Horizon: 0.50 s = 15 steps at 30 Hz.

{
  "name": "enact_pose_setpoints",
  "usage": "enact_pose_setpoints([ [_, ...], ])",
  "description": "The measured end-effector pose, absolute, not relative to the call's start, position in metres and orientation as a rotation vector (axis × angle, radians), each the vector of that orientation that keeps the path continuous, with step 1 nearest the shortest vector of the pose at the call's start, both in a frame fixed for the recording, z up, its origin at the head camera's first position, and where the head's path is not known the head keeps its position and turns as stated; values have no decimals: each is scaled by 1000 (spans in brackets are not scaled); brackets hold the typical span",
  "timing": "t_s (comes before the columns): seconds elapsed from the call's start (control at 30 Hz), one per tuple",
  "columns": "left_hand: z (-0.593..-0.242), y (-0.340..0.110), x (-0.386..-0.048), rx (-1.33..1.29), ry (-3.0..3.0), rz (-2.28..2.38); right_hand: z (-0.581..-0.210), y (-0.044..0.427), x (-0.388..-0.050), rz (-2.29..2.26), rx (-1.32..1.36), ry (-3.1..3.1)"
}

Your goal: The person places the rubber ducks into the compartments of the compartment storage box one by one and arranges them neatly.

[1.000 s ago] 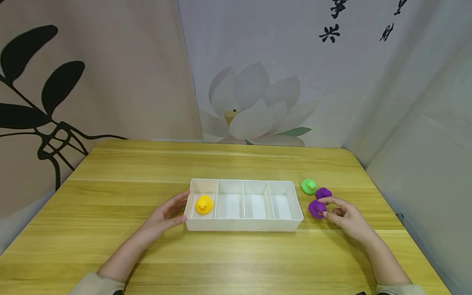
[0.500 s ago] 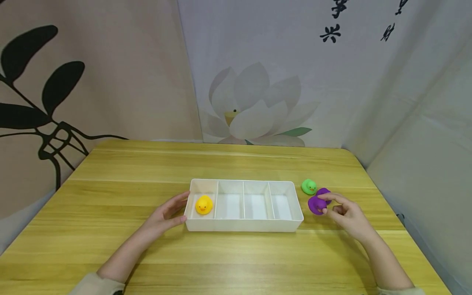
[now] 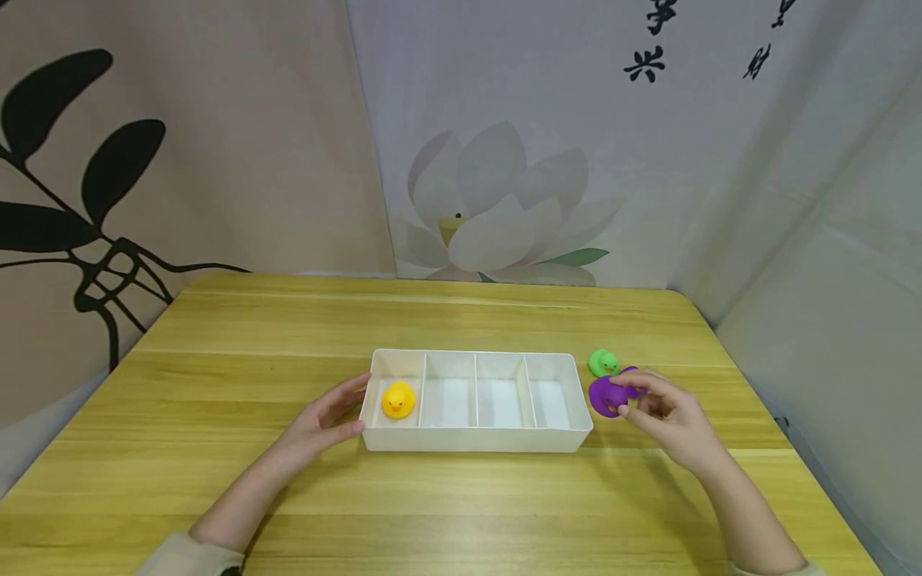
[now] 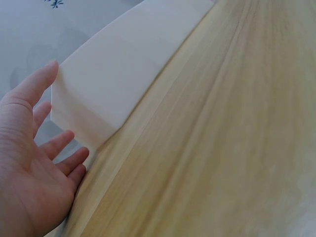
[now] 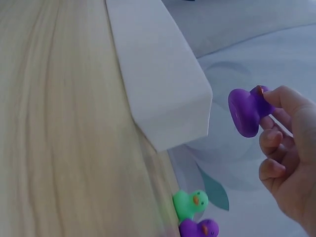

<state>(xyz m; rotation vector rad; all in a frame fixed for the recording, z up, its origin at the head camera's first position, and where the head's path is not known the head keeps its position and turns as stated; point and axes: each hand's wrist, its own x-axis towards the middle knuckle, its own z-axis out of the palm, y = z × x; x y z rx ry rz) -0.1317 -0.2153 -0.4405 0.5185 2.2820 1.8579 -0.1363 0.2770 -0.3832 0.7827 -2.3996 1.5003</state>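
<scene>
My right hand [image 3: 675,422] pinches a purple rubber duck [image 5: 244,112] between thumb and fingers, tipped over and raised off the table near the box's right end. A white box [image 3: 475,441] with a row of compartments stands mid-table. My left hand [image 3: 326,418] touches the box's left end, its fingers spread and the thumb at the front corner. In the leftmost compartment sits a yellow rubber duck [image 3: 398,399]. Right of the box stand a green rubber duck [image 3: 603,363] and a second purple duck [image 5: 197,228], mostly hidden by the right hand in the head view.
Bare wood shows on the table [image 3: 446,512] before and behind the box. A printed curtain [image 3: 504,96] hangs behind the table's far edge, and pale cloth [image 3: 850,240] hangs on the right.
My right hand has lifted the purple duck and carried it a little left, toward the box, tilting it on the way. The left hand and the box have stayed put.
</scene>
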Motion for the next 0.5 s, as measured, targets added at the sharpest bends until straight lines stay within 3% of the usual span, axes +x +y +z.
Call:
enact_pose_setpoints([
  [0.5, -442, -216, -132, 570, 2268, 1880, -374, 242, -141, 1543, 950, -2266],
])
